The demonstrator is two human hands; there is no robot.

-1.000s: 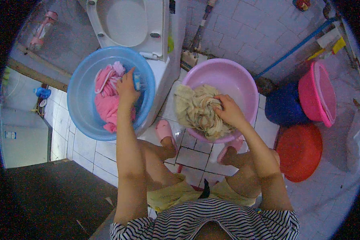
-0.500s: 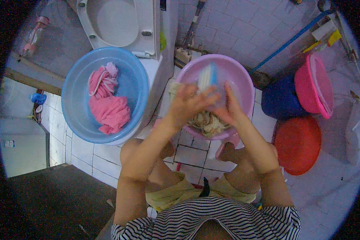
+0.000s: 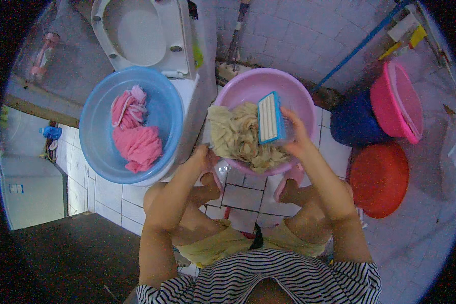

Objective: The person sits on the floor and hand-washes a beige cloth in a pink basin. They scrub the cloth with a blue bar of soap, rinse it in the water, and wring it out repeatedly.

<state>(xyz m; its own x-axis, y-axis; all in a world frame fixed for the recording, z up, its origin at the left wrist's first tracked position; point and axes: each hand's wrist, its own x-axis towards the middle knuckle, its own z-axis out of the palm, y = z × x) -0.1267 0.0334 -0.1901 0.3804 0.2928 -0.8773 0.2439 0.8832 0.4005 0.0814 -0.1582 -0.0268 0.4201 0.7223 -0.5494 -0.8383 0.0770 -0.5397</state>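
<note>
In my right hand, a scrub brush with a blue edge and rows of pale bristles is held upright, bristle side facing left. Below it a wet, rumpled beige cloth lies in the pink basin, and part of it drapes over the basin's left rim. My left hand is low beside that rim, close to the hanging end of the cloth. Its fingers point away and are mostly hidden, so whether they grip anything does not show.
Left of me, a blue basin with pink cloths stands by the toilet. To the right are a dark blue bucket, a bright pink basin and a red basin. A dark surface fills the lower left.
My left hand has drawn back from over the pink basin to its left rim. The brush, blurred before, is now lower and steady in my right hand, and more of the cloth shows.
</note>
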